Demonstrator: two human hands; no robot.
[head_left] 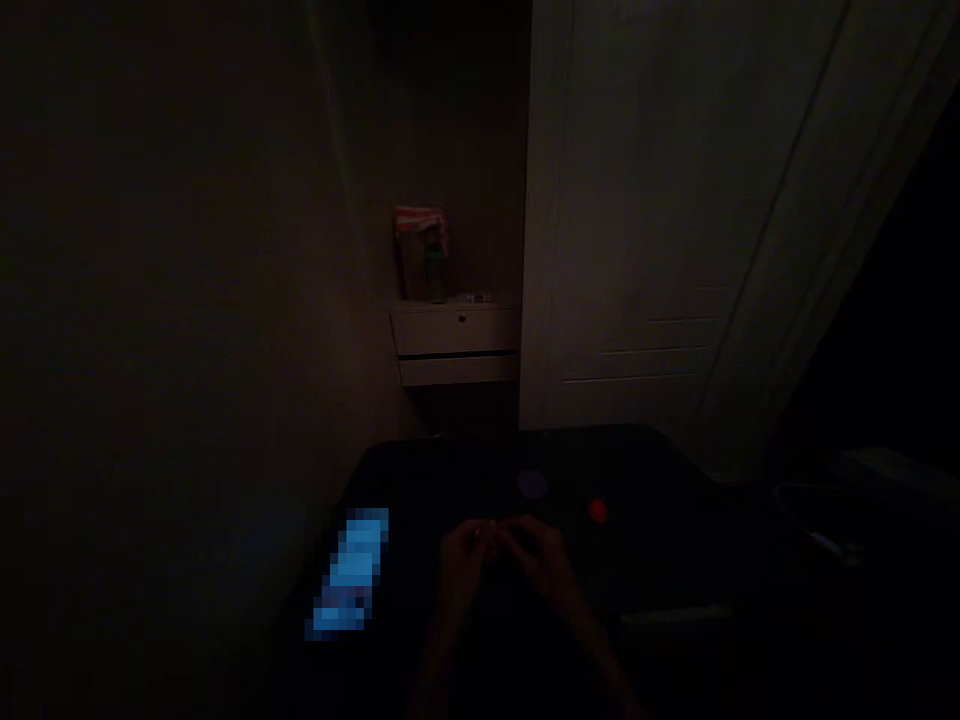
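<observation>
In the dim light, my left hand [466, 555] and my right hand [541, 550] meet fingertip to fingertip above a dark table [420, 470]. Both are closed in a pinch; whatever sits between the fingers is too small and dark to name. Beyond the right hand lies a small red round thing [597, 511]. A dull purple disc [532, 485] rests on the table just past my fingers. Off to the left of my left hand is a glowing blue, pixelated screen [351, 570].
A pale strip [675, 616] lies right of my right forearm. Farther right are a white cable [832, 545] and a pale flat object [892, 470]. Behind the table stand a drawer unit [457, 335] bearing a box with a red-striped top [421, 250], and a white panelled door [637, 220].
</observation>
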